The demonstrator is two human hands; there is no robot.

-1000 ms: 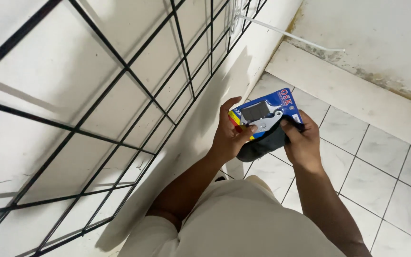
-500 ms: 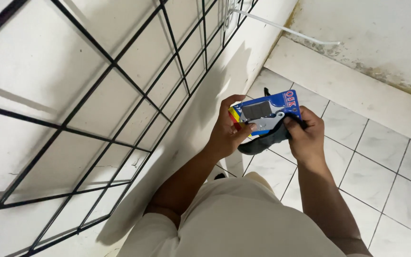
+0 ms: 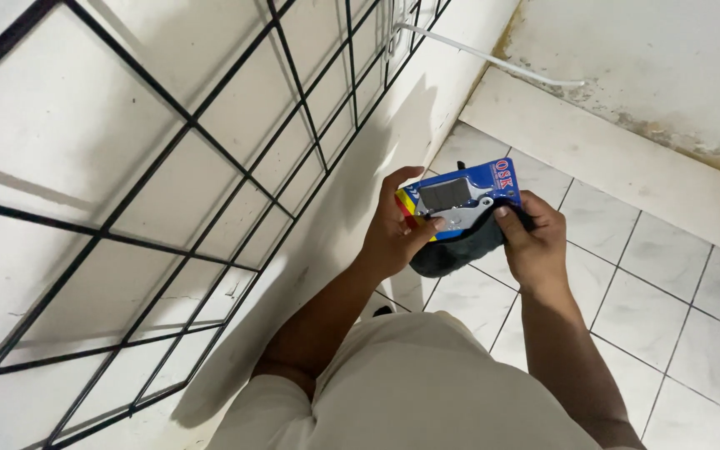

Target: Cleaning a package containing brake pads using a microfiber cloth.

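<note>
A black wire grid (image 3: 210, 167) hung close along the white wall on the person's left, while open tiled floor (image 3: 677, 308) stretched to the right. Both hands held a blue blister pack (image 3: 460, 200) at chest height over the floor, slightly lower in view than a second before. The left hand (image 3: 393, 237) was clamped on the pack's yellow-and-red end, the right hand (image 3: 531, 242) on its other end and, seemingly, a dark pouch (image 3: 456, 250) beneath. A grey, flat part showed through the pack's window.
</note>
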